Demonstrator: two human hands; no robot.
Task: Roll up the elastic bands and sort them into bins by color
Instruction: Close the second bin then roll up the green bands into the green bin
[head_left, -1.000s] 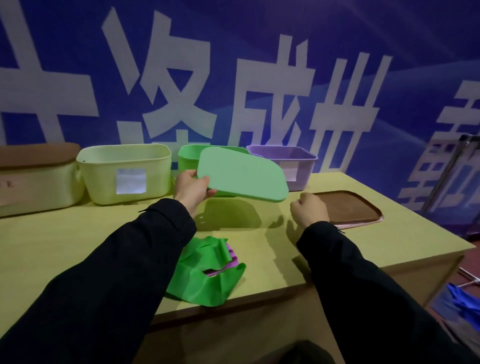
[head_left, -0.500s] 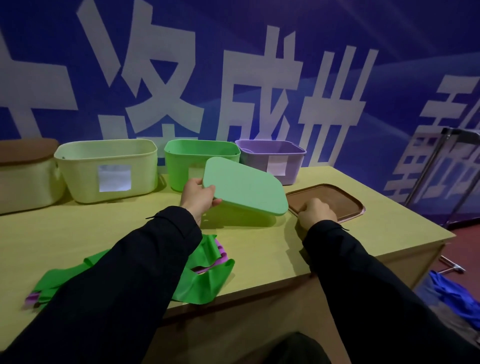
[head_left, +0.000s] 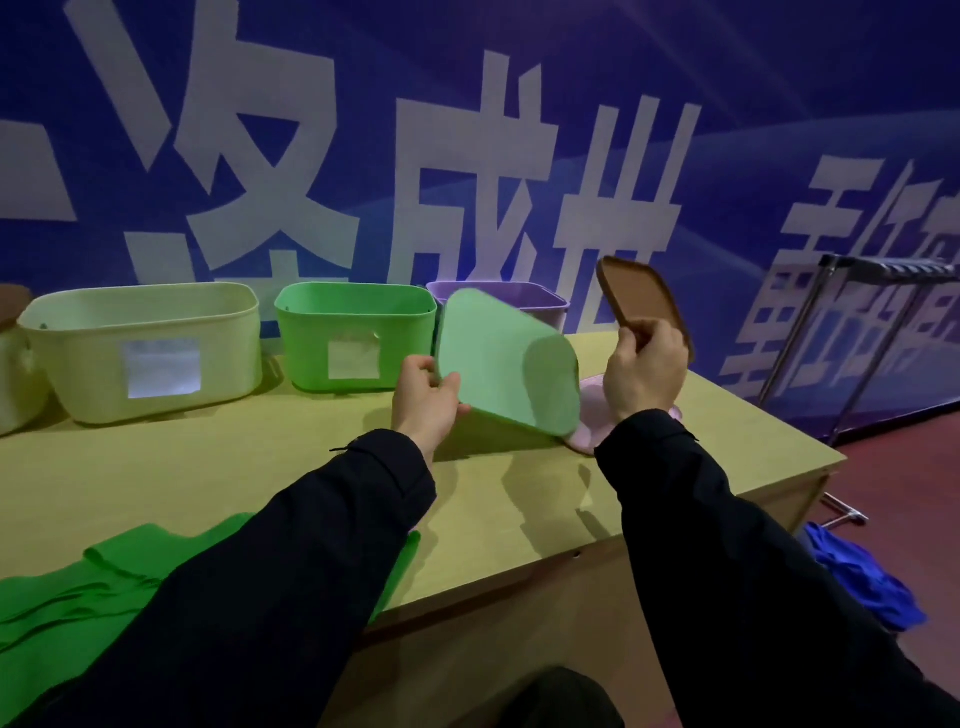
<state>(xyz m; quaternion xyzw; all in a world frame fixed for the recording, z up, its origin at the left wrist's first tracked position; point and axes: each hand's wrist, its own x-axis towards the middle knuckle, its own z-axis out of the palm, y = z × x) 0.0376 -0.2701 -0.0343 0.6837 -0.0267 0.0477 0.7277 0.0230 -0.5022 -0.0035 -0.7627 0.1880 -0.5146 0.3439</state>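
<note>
The left hand (head_left: 428, 400) grips a green lid (head_left: 506, 364) by its edge, tilted up just right of the green bin (head_left: 358, 332), while the right hand (head_left: 644, 371) holds a brown lid (head_left: 641, 296) upright further right, above a pink lid (head_left: 589, 415) lying on the table (head_left: 234, 467). Green elastic bands (head_left: 88, 587) lie loose on the table's near edge, well in front of the green bin, which stands open between a yellow bin (head_left: 140, 348) and a purple bin (head_left: 524, 301).
</note>
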